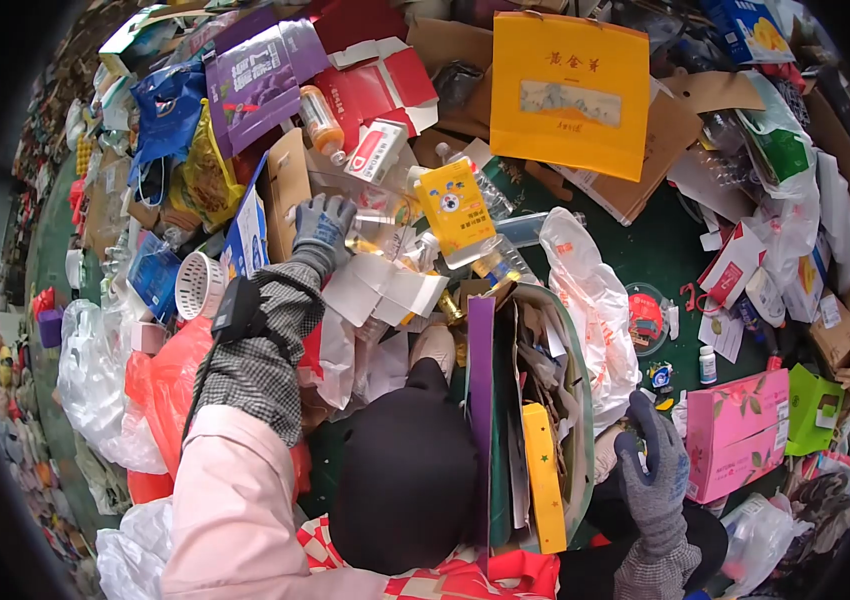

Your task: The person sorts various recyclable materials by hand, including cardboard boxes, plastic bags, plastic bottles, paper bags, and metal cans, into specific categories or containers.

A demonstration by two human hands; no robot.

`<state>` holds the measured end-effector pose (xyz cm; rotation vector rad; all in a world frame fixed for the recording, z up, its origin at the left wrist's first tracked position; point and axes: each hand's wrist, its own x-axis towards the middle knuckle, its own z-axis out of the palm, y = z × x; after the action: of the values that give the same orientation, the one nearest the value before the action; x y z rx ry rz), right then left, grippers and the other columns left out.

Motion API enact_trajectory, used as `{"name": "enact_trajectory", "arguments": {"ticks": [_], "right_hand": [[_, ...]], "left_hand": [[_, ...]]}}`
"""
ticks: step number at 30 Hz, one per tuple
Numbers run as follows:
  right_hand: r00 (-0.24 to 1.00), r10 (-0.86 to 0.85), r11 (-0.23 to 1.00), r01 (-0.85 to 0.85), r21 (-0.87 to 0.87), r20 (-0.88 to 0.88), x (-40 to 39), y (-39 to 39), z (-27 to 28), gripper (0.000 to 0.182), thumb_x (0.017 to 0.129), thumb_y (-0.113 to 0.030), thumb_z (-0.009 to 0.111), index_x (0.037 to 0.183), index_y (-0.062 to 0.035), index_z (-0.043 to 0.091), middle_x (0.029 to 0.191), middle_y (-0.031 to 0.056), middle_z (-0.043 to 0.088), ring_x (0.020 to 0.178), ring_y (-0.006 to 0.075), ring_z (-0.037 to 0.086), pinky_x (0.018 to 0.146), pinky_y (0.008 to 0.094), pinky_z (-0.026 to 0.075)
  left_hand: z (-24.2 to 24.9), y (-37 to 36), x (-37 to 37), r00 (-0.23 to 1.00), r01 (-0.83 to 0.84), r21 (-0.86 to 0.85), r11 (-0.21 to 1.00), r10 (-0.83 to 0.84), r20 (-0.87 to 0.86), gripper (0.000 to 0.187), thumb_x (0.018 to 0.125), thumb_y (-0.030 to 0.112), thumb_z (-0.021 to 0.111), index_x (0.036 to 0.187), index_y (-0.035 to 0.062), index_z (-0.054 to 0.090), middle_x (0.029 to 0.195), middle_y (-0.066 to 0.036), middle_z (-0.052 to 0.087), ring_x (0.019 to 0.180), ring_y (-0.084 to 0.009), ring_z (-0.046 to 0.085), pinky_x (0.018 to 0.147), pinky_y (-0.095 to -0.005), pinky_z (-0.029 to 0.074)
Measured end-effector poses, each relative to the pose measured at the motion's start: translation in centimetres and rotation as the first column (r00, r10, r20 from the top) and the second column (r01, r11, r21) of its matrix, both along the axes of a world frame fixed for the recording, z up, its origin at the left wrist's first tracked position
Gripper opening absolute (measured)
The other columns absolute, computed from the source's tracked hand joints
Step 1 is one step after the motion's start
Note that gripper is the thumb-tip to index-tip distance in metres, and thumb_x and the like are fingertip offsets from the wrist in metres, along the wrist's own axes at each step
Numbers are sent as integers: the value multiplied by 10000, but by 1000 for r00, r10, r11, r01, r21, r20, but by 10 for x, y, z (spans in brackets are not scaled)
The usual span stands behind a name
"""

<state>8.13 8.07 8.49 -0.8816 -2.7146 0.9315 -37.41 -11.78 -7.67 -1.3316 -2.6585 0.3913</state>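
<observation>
My left hand (323,232), in a grey-blue glove, reaches over the pile beside a brown cardboard piece (287,195). Its fingers are slightly apart, and nothing shows held in them. White opened cartons (385,285) lie just right of it, with a yellow printed box (453,212) farther right. My right hand (653,465), gloved too, is low on the right with fingers apart and holds nothing. It is between a pink box (738,436) and an upright bundle of flattened cardboard with a yellow strip (543,475). A white plastic bag (590,310) is above it.
A large yellow folder-like box (570,95) lies at the top. Purple packaging (263,78), a blue bag (167,108) and a white basket (200,285) are at left. A small white bottle (707,365) and green card (813,408) lie at right. A black rounded shape (405,485) fills the lower middle.
</observation>
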Motion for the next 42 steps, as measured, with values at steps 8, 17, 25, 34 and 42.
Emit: {"name": "enact_trajectory", "arguments": {"ticks": [8,17,25,34,42], "right_hand": [[997,55,997,-57,48,46,1,0,0,457,762,-90,623,1196,-11,506,1046,168,593,914,318,584,795,394,453],[997,50,997,-53,49,57,-1,4,-5,455,748,-85,627,1176,9,503,1088,184,584,946,341,580,823,404,451],[996,94,984,-92,153,-6,2,-3,3,463,763,-109,626,1204,-27,510,1022,157,594,836,312,589,754,394,455],[997,26,991,-17,129,-68,8,-12,27,409,796,-180,598,1176,-51,520,948,134,601,845,285,580,764,387,454],[932,-122,968,37,-247,-341,25,-13,35,449,823,-131,632,1230,-18,477,1021,129,616,937,168,602,817,292,468]], "left_hand": [[38,53,7,990,-108,876,469,-31,139,741,639,441,749,1192,53,445,1016,-147,529,1006,-308,504,923,-427,374],[-74,82,37,633,-557,-101,824,500,591,477,745,478,580,1062,122,601,1051,-166,614,1003,-308,577,866,-395,443],[26,17,15,203,-813,456,363,-557,805,270,849,175,569,1076,31,592,919,-52,652,852,-156,614,702,-249,477],[136,-19,63,-120,-881,418,223,-958,259,302,950,235,422,1157,35,514,1082,-74,602,1085,-232,548,1009,-393,395],[235,38,152,-8,-212,818,534,-838,545,261,859,138,567,1078,-5,566,1051,-96,602,944,-180,573,904,-349,439]]}}
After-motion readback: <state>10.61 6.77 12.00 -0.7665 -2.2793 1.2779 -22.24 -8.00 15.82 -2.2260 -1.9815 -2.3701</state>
